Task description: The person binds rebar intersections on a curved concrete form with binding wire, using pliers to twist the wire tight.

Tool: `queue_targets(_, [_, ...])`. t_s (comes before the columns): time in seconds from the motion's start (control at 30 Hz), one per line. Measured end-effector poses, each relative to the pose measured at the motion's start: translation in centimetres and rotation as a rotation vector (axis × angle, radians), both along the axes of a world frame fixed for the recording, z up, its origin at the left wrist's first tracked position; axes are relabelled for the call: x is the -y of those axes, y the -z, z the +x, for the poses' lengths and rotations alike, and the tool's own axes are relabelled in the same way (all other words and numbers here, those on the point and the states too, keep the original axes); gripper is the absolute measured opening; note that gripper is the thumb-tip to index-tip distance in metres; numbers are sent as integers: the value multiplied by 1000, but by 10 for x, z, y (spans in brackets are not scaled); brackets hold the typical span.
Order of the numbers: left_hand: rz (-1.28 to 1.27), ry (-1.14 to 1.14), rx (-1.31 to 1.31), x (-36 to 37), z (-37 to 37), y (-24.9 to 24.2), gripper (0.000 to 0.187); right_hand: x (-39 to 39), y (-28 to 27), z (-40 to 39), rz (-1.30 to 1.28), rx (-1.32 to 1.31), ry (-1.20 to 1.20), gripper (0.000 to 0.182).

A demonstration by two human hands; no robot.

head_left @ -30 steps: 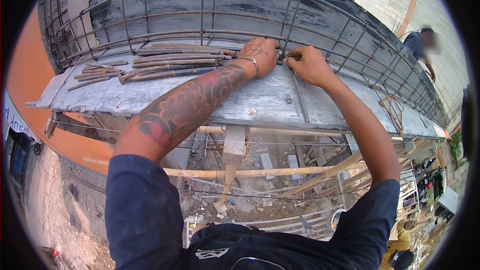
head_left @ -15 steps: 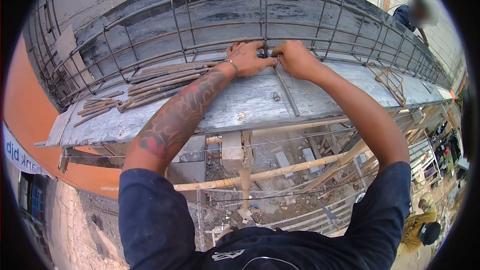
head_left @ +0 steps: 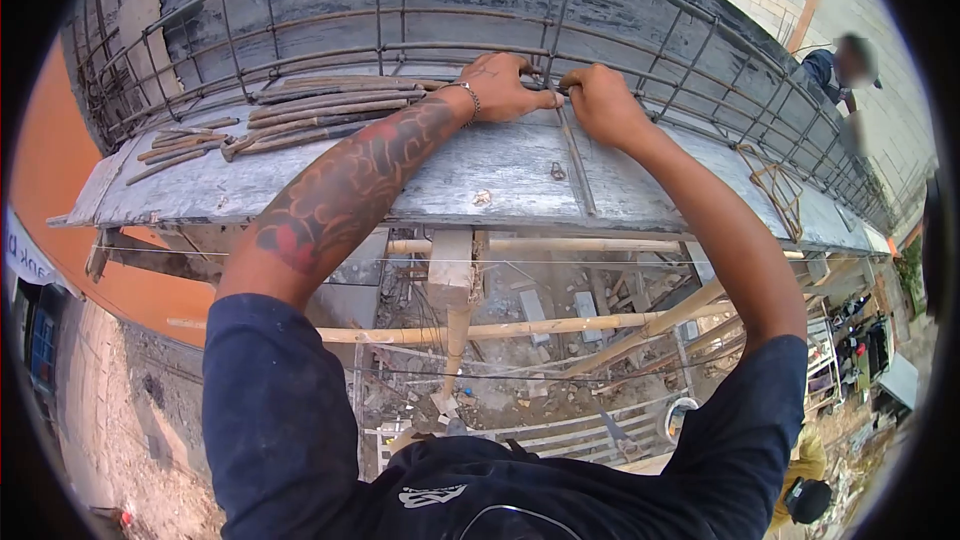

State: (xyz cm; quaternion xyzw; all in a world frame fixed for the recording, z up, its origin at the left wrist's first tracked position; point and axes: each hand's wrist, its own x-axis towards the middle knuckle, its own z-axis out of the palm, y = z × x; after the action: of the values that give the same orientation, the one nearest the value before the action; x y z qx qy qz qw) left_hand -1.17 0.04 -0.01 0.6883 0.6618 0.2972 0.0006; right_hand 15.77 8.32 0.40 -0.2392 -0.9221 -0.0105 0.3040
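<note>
In the head view, both grips side by side at the foot of one upright bar of a rebar cage. Left grip just left of that upright, reaching in at the lowest bars, thumb stretched to the right and apart from the forefinger; fingertips partly hidden, so cannot tell whether closed on anything. Right grip just right of the same upright, thumb and forefinger bunched near the bars; inside of the pinch hidden, so cannot tell whether clamped on anything. Cage in front of both, rising beyond them along a greyish board. Below the gap between the grips, a dark rod slanting toward the board's near edge, upper end close to the thumbs; cannot tell whether touching. Just left of it, a small metal piece. Near the left wrist, a pile of rods, with shorter pieces farther left. Right of the right forearm, a bent wire frame on the board.
</note>
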Motion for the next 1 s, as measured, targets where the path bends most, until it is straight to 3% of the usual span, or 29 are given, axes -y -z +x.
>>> queue_targets(0.13, [-45,-96,17,-1,0,-1,86,4,-2,-10,-87,12,49,23])
queue_targets(0.2, [-45,-66,24,2,-1,-3,90,6,-7,-10,-367,-124,62,23])
queue_targets(0.23, [-32,-67,13,8,1,-4,71,11,-15,-9,-487,-31,136,27])
queue_targets(0.27, [-33,-74,33,9,1,-1,71,11,-15,-9,-486,-10,133,27])
queue_targets(0.37, [117,-84,-43,-3,-6,9,28,18,-15,-9,-527,-46,85,32])
queue_targets(0.5, [161,-254,7,4,0,7,25,16,-11,-11,-629,-105,81,32])
queue_targets(0.73, [332,-254,-15,22,15,-11,22,4,-6,-11,-672,-135,70,29])
queue_targets(0.83, [299,-94,166,22,9,-17,25,3,-5,-10,-699,-156,57,27])
queue_targets(0.9, [170,60,482,12,-2,-17,28,7,-6,-10,-704,-160,52,27])
queue_targets(1.0, [176,228,549,4,-3,-7,27,12,-8,-11,-743,-158,64,25])
